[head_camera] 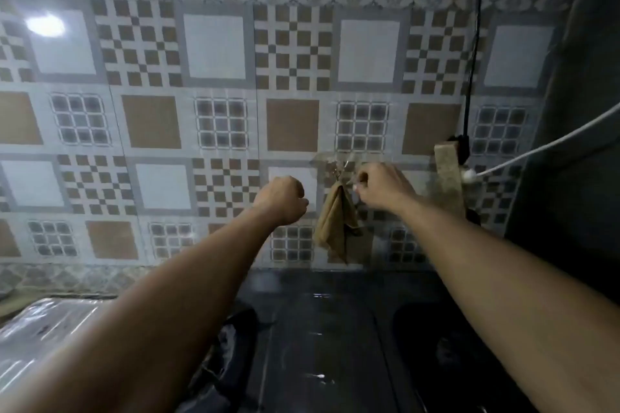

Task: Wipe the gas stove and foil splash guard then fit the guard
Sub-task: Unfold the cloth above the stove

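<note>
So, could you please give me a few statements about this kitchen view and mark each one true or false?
1. A brown cloth hangs on the tiled wall between the two hands. True.
2. The left hand is gripping the cloth. False: it is a closed fist apart from the cloth, holding nothing visible.
3. The right hand is at the top of the cloth, by the hook. True.
4. The foil splash guard stands upright behind the stove. False: it lies at lower left, beside the dark stove top.
5. A white cord runs in from the right. True.
</note>
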A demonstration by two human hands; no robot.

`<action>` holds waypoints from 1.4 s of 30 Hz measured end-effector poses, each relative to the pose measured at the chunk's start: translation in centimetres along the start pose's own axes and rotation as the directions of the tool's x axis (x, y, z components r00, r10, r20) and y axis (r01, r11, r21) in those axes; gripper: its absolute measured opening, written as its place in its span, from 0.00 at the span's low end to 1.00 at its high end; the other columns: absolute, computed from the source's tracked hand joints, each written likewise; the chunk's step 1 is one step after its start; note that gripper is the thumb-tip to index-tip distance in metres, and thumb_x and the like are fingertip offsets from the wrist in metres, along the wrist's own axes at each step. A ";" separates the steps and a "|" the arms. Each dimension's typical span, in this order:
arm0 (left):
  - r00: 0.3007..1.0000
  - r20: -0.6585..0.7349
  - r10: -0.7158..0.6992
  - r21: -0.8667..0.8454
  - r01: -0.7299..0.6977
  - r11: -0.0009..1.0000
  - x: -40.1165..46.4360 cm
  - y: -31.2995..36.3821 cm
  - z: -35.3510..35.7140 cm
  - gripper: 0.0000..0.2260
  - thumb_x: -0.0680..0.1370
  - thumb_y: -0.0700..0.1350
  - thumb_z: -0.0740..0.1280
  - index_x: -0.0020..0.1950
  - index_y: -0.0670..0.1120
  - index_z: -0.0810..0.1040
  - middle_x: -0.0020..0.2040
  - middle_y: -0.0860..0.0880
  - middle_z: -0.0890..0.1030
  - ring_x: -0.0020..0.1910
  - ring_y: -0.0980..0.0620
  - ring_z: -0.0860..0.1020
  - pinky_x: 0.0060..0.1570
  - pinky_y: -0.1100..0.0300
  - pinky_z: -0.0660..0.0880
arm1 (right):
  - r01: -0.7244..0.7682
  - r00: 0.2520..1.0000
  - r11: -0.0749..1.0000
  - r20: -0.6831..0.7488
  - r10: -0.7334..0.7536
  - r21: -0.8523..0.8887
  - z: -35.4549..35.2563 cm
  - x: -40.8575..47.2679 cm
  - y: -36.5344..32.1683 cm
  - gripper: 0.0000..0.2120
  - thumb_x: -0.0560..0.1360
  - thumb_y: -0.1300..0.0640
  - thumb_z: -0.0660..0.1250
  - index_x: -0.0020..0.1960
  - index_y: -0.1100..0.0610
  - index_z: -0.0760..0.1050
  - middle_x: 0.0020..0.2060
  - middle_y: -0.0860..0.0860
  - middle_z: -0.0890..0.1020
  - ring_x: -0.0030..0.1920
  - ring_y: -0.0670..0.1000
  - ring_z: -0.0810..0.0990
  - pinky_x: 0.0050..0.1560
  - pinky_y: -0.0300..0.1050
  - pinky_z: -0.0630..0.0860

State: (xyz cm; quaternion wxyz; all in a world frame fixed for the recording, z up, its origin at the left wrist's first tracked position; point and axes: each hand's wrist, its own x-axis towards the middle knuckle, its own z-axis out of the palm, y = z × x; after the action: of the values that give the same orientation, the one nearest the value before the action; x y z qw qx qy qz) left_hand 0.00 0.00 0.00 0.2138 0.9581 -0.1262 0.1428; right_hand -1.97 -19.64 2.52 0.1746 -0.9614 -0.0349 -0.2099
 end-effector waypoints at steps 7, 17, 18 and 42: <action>0.993 0.099 -0.061 -0.172 0.077 0.982 3.5 0.0 6.4 0.08 0.80 0.46 0.65 0.55 0.44 0.79 0.48 0.48 0.81 0.46 0.51 0.79 0.46 0.58 0.76 | -0.131 0.989 0.983 0.082 0.122 0.126 5.9 2.4 2.5 0.09 0.77 0.52 0.67 0.56 0.53 0.77 0.47 0.51 0.80 0.48 0.54 0.79 0.51 0.53 0.79; 0.988 0.048 -0.145 -0.399 0.152 0.904 6.0 -1.1 9.4 0.05 0.79 0.41 0.66 0.46 0.46 0.80 0.42 0.48 0.81 0.41 0.53 0.81 0.42 0.58 0.80 | -0.125 0.978 0.957 -0.132 0.164 0.261 7.1 4.4 3.7 0.08 0.80 0.56 0.60 0.50 0.53 0.78 0.45 0.52 0.80 0.48 0.53 0.78 0.49 0.52 0.77; 0.987 0.034 -0.155 -0.418 0.155 0.895 6.0 -1.3 8.8 0.06 0.79 0.41 0.65 0.46 0.46 0.80 0.42 0.48 0.81 0.41 0.53 0.80 0.42 0.58 0.79 | -0.112 0.974 0.956 -0.163 0.160 0.270 6.6 4.4 3.6 0.08 0.80 0.57 0.59 0.50 0.54 0.77 0.46 0.53 0.80 0.48 0.54 0.78 0.50 0.52 0.77; 0.973 -0.227 -0.034 -0.334 -0.045 0.942 -6.2 -1.8 -7.6 0.11 0.78 0.53 0.68 0.50 0.45 0.79 0.44 0.50 0.80 0.43 0.53 0.79 0.40 0.58 0.77 | -0.322 0.908 0.530 0.414 -0.062 0.784 -4.9 -8.3 -6.3 0.18 0.75 0.43 0.68 0.46 0.60 0.80 0.42 0.58 0.82 0.44 0.57 0.83 0.57 0.54 0.78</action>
State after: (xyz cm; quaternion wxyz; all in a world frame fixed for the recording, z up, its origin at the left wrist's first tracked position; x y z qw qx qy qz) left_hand -6.91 6.09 3.94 0.3870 0.8841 -0.1258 0.2296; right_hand -12.29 -15.42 5.24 0.6177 -0.7797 -0.0919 0.0440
